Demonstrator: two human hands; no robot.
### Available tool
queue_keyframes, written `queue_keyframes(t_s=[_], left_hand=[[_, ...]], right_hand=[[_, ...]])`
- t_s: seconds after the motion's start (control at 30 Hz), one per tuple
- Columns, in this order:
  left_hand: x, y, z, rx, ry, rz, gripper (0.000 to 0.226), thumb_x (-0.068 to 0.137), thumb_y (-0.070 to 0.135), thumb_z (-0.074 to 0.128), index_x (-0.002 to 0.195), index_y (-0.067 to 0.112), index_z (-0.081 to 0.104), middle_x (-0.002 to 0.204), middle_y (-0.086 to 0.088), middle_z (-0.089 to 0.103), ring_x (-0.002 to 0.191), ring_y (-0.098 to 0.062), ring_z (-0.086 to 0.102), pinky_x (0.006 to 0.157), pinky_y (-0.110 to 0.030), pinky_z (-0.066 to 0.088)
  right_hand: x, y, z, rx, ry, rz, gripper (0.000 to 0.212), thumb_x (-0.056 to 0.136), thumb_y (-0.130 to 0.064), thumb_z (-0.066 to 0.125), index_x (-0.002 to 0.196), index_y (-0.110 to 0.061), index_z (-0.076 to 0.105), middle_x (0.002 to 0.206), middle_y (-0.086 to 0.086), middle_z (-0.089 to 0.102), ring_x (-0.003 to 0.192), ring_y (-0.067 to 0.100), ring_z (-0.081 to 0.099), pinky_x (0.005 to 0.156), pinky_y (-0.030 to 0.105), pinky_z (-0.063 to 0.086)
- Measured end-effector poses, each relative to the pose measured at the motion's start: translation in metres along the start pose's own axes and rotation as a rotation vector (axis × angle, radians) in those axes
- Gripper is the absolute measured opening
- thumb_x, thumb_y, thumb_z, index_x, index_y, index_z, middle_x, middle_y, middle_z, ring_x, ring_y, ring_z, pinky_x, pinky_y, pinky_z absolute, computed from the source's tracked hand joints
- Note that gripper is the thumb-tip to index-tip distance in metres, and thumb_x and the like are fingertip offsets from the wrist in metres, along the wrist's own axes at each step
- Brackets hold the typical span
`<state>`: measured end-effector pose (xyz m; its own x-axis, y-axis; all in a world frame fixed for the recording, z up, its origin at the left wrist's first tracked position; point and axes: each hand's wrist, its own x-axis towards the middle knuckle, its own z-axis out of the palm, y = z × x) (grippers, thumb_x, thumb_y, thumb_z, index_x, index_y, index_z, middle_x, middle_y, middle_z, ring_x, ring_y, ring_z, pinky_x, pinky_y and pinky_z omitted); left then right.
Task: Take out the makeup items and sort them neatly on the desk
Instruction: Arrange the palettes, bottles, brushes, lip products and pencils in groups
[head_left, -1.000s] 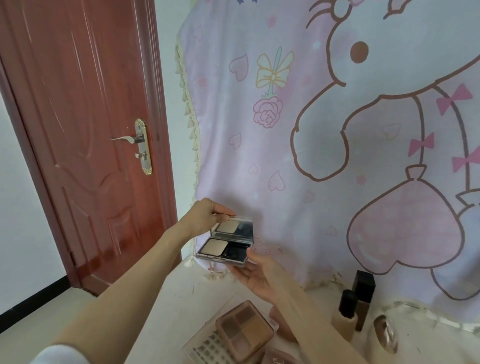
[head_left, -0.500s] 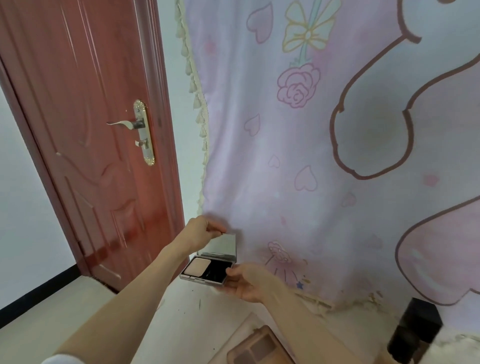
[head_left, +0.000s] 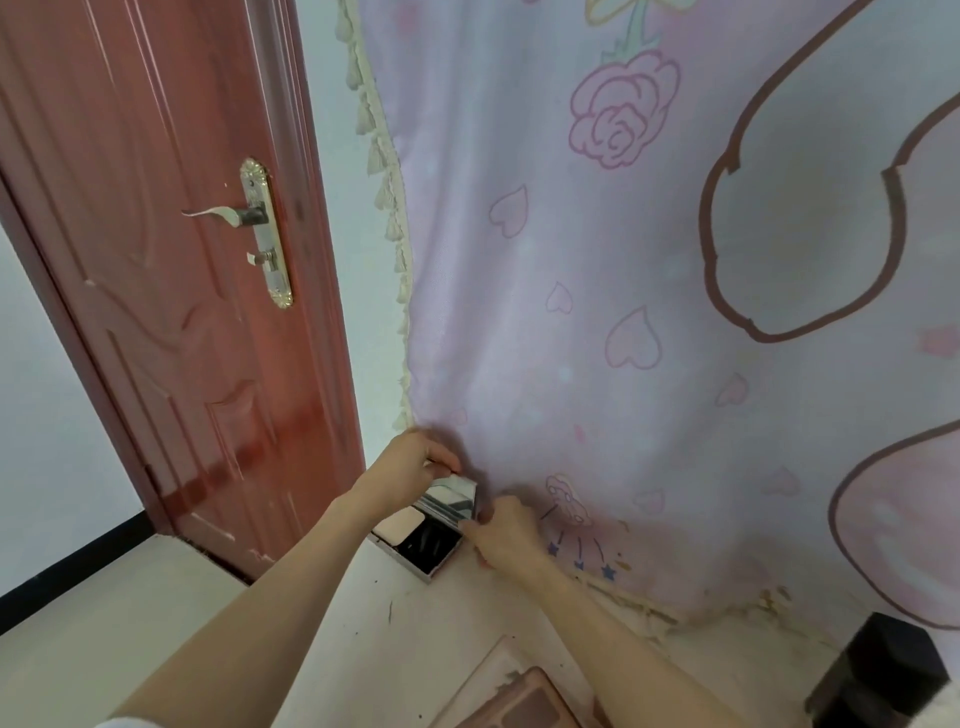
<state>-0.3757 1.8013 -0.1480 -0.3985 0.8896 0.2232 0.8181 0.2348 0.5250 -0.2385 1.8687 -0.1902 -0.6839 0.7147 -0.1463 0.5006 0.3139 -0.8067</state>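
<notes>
1. The open powder compact (head_left: 415, 543) sits at the far left corner of the desk (head_left: 332, 654), right by the hanging cloth (head_left: 597, 312). Its base looks to rest on the desktop, with the pale powder pan to the left and a dark tray to the right.
2. Its mirrored lid (head_left: 451, 498) stands up from the far edge, tilted back toward the cloth. The hinge line, and so the compact's long axis, runs from near right to far left.
3. The left hand (head_left: 410, 470) reaches from the left and pinches the lid's top edge; the fingers are curled over it.
4. The right hand (head_left: 506, 532) is at the compact's right end, fingers bent against the lid's lower corner. Whether it grips or only steadies cannot be told.
5. Both hands are at the compact. The left, on the lid's free edge, seems better placed to set the lid's angle.
6. Nearer, a brown eyeshadow palette (head_left: 524, 701) and a black cap (head_left: 883, 670) lie at the frame's lower edge.
</notes>
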Motion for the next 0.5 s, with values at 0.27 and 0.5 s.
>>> queue_keyframes(t_s=[0.27,0.5], left_hand=[[-0.039,-0.005,0.011,-0.115,0.251,-0.067,0.055,0.087,0.020,0.063,0.137,0.022,0.041,0.133,0.000,0.046,0.124,-0.014,0.039,0.101,-0.018,0.025],[-0.097,-0.027,0.046,-0.189,0.063,-0.371,0.124,0.063,0.059,0.075,0.147,0.025,-0.010,0.155,0.003,0.008,0.141,-0.014,0.013,0.111,-0.034,0.021]], right_hand=[[0.006,0.004,-0.007,0.085,0.134,-0.196,0.021,0.090,-0.019,0.059,0.070,-0.016,0.063,0.060,-0.002,0.058,0.055,0.011,0.053,0.051,0.014,0.040],[0.014,0.002,-0.006,0.080,0.161,-0.180,0.029,0.089,-0.018,0.060,0.062,-0.008,0.063,0.064,0.008,0.064,0.062,0.020,0.059,0.070,0.037,0.053]])
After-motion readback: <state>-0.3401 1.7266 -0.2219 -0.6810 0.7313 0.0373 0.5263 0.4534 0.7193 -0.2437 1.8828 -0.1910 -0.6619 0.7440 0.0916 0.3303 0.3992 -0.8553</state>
